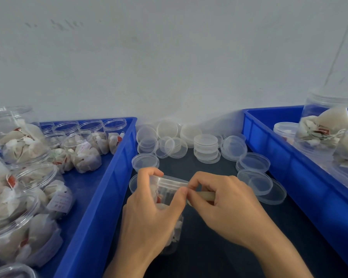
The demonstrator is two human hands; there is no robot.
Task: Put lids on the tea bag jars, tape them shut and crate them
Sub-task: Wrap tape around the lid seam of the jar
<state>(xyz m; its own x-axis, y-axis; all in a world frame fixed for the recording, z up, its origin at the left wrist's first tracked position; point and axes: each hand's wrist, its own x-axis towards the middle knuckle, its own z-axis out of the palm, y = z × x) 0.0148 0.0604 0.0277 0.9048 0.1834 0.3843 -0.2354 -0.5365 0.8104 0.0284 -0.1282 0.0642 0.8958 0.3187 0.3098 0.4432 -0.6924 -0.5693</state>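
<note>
Taping a lidded tea bag jar at the bench, between two crates.

The left hand (149,209) gripped the jar (169,189) round its body and lid rim above the dark table (219,247); the right hand (225,203) pinched a tape roll (206,195) against the rim. Judged light, thin-walled, slick and easily dented, so best held at the stiffer lid rim. Beyond lay loose lids (206,146); the left crate (100,207) held open jars, the right crate (289,157) more jars.

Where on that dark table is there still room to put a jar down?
Bare dark table lies near the person, between the right hand and the right crate. Loose lids crowd the far end by the wall, between both crates.
</note>
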